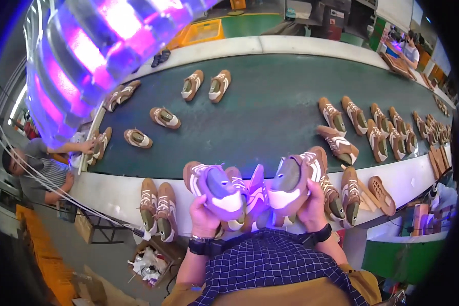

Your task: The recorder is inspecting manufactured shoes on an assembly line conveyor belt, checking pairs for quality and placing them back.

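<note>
My left hand point(204, 218) is closed on the heel part of a brown sneaker point(226, 204) with white trim, lit violet. My right hand point(312, 210) grips a matching sneaker point(285, 200) at its outer side. Both shoes are held up side by side in front of me, heels toward me, dark openings facing up. Behind and between them, more sneakers point(258, 189) stand on the white ledge, partly hidden. To the left a pair of sneakers point(166, 206) stands on the ledge; another sneaker point(350, 196) stands right of my right hand.
Beyond the ledge runs a dark green conveyor belt point(255, 122) carrying scattered sneakers, denser at right. A ribbed, glowing violet lamp point(102, 56) hangs at upper left. A person point(38, 163) reaches for shoes at far left. Soles point(381, 196) lie right; a waste box point(155, 262) stands below left.
</note>
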Tool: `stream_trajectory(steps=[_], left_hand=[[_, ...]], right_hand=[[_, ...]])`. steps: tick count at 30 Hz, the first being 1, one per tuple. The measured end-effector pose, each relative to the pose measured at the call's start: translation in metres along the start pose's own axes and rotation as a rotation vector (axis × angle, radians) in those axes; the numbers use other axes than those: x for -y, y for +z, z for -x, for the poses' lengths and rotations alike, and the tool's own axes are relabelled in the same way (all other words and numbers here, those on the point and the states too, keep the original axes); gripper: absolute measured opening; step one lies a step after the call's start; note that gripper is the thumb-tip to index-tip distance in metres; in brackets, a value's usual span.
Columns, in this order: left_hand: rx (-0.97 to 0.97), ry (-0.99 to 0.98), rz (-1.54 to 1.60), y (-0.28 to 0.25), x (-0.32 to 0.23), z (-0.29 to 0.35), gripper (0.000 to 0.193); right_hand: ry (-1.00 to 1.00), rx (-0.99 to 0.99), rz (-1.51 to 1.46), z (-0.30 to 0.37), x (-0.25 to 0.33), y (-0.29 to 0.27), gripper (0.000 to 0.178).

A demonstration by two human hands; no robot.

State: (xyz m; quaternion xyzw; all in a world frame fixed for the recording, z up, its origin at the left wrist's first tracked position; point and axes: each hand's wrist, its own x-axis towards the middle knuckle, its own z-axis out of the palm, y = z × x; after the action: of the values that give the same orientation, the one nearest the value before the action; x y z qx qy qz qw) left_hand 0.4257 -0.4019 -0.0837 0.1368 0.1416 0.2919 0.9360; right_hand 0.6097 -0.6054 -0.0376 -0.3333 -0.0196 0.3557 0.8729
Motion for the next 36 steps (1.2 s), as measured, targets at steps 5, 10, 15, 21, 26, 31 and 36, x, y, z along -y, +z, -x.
stream_trajectory(steps=[5, 10, 15, 21, 26, 31, 36], left_hand=[[-0.038, -0.034, -0.116, -0.071, -0.048, 0.016, 0.056], [-0.29, -0.088, -0.206, -0.147, -0.063, 0.03, 0.047], [-0.711, 0.106, -1.292, -0.135, -0.071, 0.042, 0.042], [0.127, 0.497, -1.746, -0.007, -0.028, 0.017, 0.065], [0.674, 0.44, -2.038, 0.013, 0.029, -0.019, 0.054], [0.705, 0.422, -2.074, -0.009, 0.038, -0.02, 0.043], [0.701, 0.367, -2.196, -0.019, 0.036, -0.001, 0.039]], right_hand=[[-0.015, 0.02, 0.023, 0.004, 0.016, -0.01, 0.049], [-0.067, -0.08, 0.053, 0.003, 0.026, -0.023, 0.05], [-0.093, -0.124, 0.043, 0.007, 0.034, -0.021, 0.055], [-0.114, 0.054, -0.05, 0.022, 0.044, -0.016, 0.054], [-0.212, -0.049, -0.031, 0.029, 0.052, -0.048, 0.056], [-0.307, -0.083, -0.084, 0.047, 0.068, -0.088, 0.048], [-0.413, -0.173, -0.073, 0.058, 0.081, -0.11, 0.045]])
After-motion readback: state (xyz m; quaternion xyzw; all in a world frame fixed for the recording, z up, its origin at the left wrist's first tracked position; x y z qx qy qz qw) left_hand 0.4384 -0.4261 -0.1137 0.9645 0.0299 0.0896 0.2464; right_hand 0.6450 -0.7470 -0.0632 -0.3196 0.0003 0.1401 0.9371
